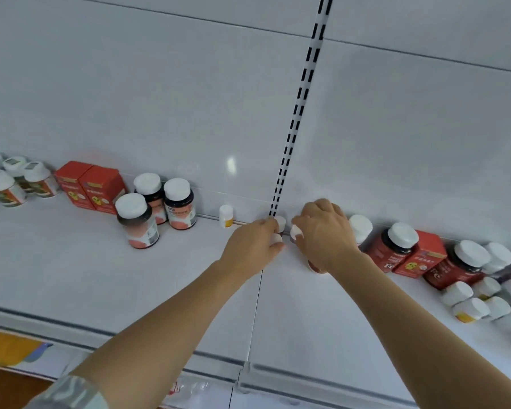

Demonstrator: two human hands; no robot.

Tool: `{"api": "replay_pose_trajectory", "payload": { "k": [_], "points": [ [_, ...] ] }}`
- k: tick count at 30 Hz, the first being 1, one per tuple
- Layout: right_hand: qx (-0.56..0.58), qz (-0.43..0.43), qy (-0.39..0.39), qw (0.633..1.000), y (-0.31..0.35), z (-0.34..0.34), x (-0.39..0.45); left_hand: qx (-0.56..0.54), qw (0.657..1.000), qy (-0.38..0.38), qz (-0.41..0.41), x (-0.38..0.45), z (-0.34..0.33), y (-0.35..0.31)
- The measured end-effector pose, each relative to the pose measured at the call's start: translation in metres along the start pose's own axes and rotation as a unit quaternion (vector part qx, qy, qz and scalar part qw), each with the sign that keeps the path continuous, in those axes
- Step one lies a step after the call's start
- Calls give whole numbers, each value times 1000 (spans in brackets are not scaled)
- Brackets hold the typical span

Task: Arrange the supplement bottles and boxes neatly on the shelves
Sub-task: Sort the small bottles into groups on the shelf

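Note:
Both hands reach to the back of the white shelf [71, 270], near the slotted upright. My left hand [252, 246] grips small white-capped bottles [280, 222], mostly hidden by its fingers. My right hand [326, 234] holds a white-capped bottle [296, 231] whose red base [317, 268] shows under the wrist. A small white bottle with a yellow label [226, 216] stands alone just left of my hands. Three dark bottles with white caps [137, 221] stand further left, next to two red boxes [90, 185].
Right of my hands stand dark bottles [396, 246], a red box [422, 255] and several small white bottles lying jumbled [469, 308]. More white-capped bottles [3, 184] sit at the far left. The slotted upright [295, 119] splits the back wall. A lower shelf shows below the front edge.

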State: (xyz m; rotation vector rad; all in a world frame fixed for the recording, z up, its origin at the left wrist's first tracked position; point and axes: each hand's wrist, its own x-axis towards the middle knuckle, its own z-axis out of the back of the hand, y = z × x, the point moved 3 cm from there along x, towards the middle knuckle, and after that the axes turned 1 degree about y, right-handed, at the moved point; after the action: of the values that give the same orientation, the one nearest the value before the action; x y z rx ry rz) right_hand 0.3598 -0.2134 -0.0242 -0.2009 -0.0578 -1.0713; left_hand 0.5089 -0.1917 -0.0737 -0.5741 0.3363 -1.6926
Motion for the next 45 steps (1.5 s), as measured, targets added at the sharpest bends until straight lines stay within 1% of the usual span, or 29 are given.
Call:
{"api": "replay_pose_trajectory", "payload": {
  "k": [5, 11, 14, 18, 23, 30, 33, 38, 45],
  "points": [
    [-13, -14, 47, 999, 1, -12, 17, 9, 1000, 5, -21, 14, -14, 12],
    [-31, -38, 79, 996, 5, -29, 27, -13, 998, -1, -58, 19, -21, 18],
    [-50, -37, 87, 994, 6, -35, 26, -18, 996, -7, -83, 16, -22, 20],
    [-66, -45, 88, 993, 4, -34, 27, 7, 994, -15, -112, 15, -21, 21],
    [-123, -39, 87, 988, 7, -30, 30, -6, 993, -31, -111, 17, -21, 20],
    [-162, -11, 100, 982, 10, -30, 35, -15, 994, -37, -106, 20, -20, 20],
    [-163, -5, 101, 981, 13, -30, 37, -17, 993, -31, -116, 19, -21, 24],
    [-167, 3, 102, 981, 14, -28, 40, -14, 995, -24, -96, 23, -24, 27],
    [-163, 1, 110, 981, 16, -30, 43, -12, 995, -14, -93, 23, -26, 28]
  ]
}}
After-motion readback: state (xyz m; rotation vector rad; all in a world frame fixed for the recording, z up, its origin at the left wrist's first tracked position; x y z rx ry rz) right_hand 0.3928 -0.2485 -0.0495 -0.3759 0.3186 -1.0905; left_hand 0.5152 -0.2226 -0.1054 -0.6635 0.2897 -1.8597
